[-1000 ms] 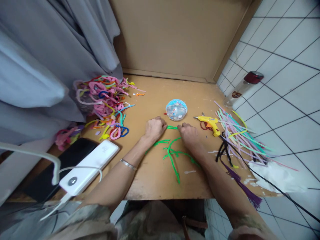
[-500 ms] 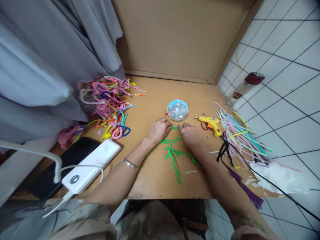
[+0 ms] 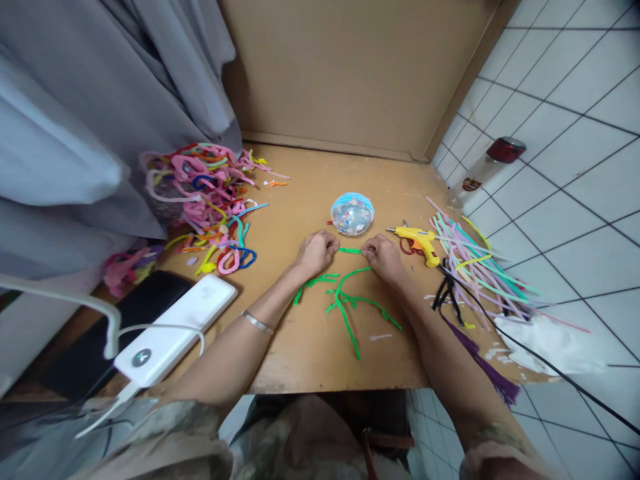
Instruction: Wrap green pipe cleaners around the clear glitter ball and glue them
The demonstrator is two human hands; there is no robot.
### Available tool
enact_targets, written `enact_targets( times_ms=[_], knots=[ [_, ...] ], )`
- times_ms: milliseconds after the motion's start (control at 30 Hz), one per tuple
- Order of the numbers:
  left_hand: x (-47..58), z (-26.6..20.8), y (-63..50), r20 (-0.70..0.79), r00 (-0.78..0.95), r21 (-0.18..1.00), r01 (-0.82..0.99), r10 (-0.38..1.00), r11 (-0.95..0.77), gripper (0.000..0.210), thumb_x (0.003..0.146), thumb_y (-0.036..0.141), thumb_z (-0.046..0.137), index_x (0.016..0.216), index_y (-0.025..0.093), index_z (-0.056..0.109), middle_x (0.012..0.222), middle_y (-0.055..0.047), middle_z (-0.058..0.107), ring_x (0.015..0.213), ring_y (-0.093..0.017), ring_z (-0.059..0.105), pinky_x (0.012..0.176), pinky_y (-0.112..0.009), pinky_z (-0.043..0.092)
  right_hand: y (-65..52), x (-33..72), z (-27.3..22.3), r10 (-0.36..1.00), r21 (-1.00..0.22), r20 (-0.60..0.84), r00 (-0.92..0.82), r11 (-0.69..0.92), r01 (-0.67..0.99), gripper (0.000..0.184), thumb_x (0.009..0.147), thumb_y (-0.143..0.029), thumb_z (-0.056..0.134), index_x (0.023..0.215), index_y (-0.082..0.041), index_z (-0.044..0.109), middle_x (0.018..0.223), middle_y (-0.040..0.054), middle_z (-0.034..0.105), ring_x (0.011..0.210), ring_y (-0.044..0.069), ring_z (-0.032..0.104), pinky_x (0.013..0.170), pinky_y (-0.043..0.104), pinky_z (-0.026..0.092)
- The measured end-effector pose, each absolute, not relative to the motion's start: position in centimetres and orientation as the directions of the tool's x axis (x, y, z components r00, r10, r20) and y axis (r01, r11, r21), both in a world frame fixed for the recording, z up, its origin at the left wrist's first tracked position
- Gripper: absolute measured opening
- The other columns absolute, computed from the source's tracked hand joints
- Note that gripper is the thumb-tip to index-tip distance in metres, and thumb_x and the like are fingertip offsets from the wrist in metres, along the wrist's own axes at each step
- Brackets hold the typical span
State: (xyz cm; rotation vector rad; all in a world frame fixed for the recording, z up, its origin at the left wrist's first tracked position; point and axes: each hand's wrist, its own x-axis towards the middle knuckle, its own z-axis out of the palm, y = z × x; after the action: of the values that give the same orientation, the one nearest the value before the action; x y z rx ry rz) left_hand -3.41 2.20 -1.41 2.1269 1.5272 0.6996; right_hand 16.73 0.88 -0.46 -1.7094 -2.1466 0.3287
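A short green pipe cleaner (image 3: 351, 251) is stretched level between the 2 hands; whether the table (image 3: 300, 363) is touched by it cannot be told. Its left end is pinched between the closed fingertips of the left hand (image 3: 317, 253), and its right end is gripped likewise by the right hand (image 3: 384, 259). Nearer the table edge, a branched green stem (image 3: 342, 308) is laid between the forearms, and a smaller green sprig (image 3: 316, 281) is set beside the left wrist. A clear and blue ball (image 3: 353, 217) is placed just beyond the hands. To the right, a yellow glue gun (image 3: 419, 243) is laid near straight pastel pipe cleaners (image 3: 475, 270); at far left, mostly pink pipe cleaners (image 3: 193, 170) are heaped.
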Motion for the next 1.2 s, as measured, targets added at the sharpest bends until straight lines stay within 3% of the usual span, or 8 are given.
enact_targets(
  times_ms=[267, 567, 700, 767, 867, 933, 1000, 1200],
  knots=[
    [-3.4, -1.5, 2.2, 0.187, 0.298, 0.577, 0.738, 0.936, -0.35, 0.019, 0.077, 0.012, 0.051, 0.078, 0.014, 0.069, 0.081, -0.007, 0.065, 0.072, -0.016, 0.054, 0.071, -0.029, 0.044, 1.7, 17.4, -1.4, 0.966, -0.558, 0.178, -0.188, 0.257, 0.789, 0.017, 0.075, -0.011, 0.054, 0.075, -0.016, 0.07, 0.079, 0.0069, 0.066, 0.069, 0.017, 0.056, 0.067, 0.029, 0.045],
    [-3.6, -1.7, 1.9, 0.276, 0.297, 0.608, 0.683, 0.914, -0.405, 0.019, 0.078, 0.013, 0.053, 0.081, 0.014, 0.072, 0.085, -0.008, 0.067, 0.073, -0.018, 0.057, 0.075, -0.031, 0.047, 1.0, 18.7, 1.0, 0.958, -0.677, 0.225, -0.178, 0.286, 0.678, 0.02, 0.077, -0.02, 0.057, 0.085, -0.016, 0.075, 0.085, 0.0074, 0.073, 0.075, 0.018, 0.062, 0.072, 0.03, 0.047],
    [-3.1, -2.0, 1.5, 0.393, 0.254, 0.635, 0.62, 0.884, -0.46, 0.026, 0.074, 0.01, 0.051, 0.088, 0.016, 0.073, 0.088, -0.007, 0.067, 0.074, -0.016, 0.058, 0.074, -0.03, 0.048, 0.5, 20.3, 2.9, 0.979, -0.74, 0.119, -0.163, 0.197, 0.643, 0.022, 0.075, -0.029, 0.061, 0.083, -0.014, 0.074, 0.074, 0.0046, 0.072, 0.064, 0.015, 0.059, 0.062, 0.027, 0.043],
    [-2.7, -2.1, 1.2, 0.461, 0.204, 0.646, 0.59, 0.863, -0.484, 0.028, 0.074, 0.009, 0.049, 0.086, 0.017, 0.072, 0.087, -0.006, 0.067, 0.073, -0.016, 0.058, 0.072, -0.029, 0.048, 0.3, 20.8, 3.5, 0.979, -0.692, 0.001, -0.206, 0.149, 0.707, 0.017, 0.071, -0.028, 0.065, 0.078, -0.015, 0.074, 0.069, 0.0033, 0.07, 0.062, 0.014, 0.058, 0.059, 0.025, 0.041],
    [-2.3, -2.0, 0.7, 0.534, 0.142, 0.664, 0.541, 0.834, -0.517, 0.024, 0.075, 0.01, 0.049, 0.078, 0.017, 0.071, 0.084, -0.005, 0.066, 0.07, -0.015, 0.057, 0.068, -0.028, 0.048, -0.1, 20.8, 4.0, 0.949, -0.463, -0.184, -0.257, 0.147, 0.874, 0.006, 0.067, -0.021, 0.069, 0.068, -0.016, 0.071, 0.063, 0.0027, 0.067, 0.059, 0.014, 0.055, 0.055, 0.024, 0.036],
    [-2.2, -1.8, 0.5, 0.565, 0.128, 0.678, 0.491, 0.815, -0.547, 0.022, 0.075, 0.011, 0.049, 0.075, 0.017, 0.07, 0.082, -0.005, 0.066, 0.068, -0.014, 0.055, 0.065, -0.027, 0.046, -0.3, 20.4, 4.2, 0.942, -0.305, -0.23, -0.244, 0.169, 0.937, 0.005, 0.067, -0.016, 0.066, 0.063, -0.016, 0.068, 0.061, 0.0033, 0.066, 0.057, 0.013, 0.053, 0.054, 0.025, 0.033],
    [-2.2, -1.5, 0.3, 0.582, 0.138, 0.693, 0.432, 0.801, -0.577, 0.02, 0.075, 0.012, 0.05, 0.075, 0.016, 0.069, 0.08, -0.004, 0.065, 0.064, -0.012, 0.053, 0.062, -0.025, 0.045, -0.4, 20.2, 4.3, 0.928, -0.287, -0.245, -0.279, 0.205, 0.936, 0.011, 0.069, -0.01, 0.059, 0.064, -0.016, 0.067, 0.063, 0.0033, 0.066, 0.057, 0.012, 0.052, 0.055, 0.024, 0.033],
    [-1.6, -0.2, -0.8, 0.459, 0.23, 0.813, 0.282, 0.858, -0.51, 0.021, 0.08, 0.031, 0.061, 0.09, 0.016, 0.071, 0.078, -0.003, 0.069, 0.061, -0.01, 0.051, 0.06, -0.023, 0.042, -0.4, 20.2, 4.0, 0.914, -0.703, -0.094, -0.395, 0.22, 0.677, 0.009, 0.074, -0.024, 0.056, 0.073, -0.017, 0.061, 0.064, 0.0006, 0.063, 0.06, 0.012, 0.055, 0.056, 0.022, 0.039]
  ],
)
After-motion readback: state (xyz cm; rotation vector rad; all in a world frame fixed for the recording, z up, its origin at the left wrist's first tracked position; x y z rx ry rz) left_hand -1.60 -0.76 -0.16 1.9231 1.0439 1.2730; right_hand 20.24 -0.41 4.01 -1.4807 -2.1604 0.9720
